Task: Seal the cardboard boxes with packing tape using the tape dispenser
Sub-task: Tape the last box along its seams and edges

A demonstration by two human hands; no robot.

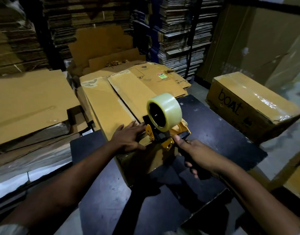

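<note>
Right hand clamped on tape dispenser handle at near edge of cardboard box on bench. Left hand flat, fingers apart, pressing flap. Risk: flaps spring apart, tape wanders off seam; fingers close to cutter.

The tape roll is glossy, translucent plastic film; the tape dispenser frame is smooth yellow-painted metal. The cardboard box is matt brown corrugated board. The table surface is dark, scuffed and semi-matt.
</note>
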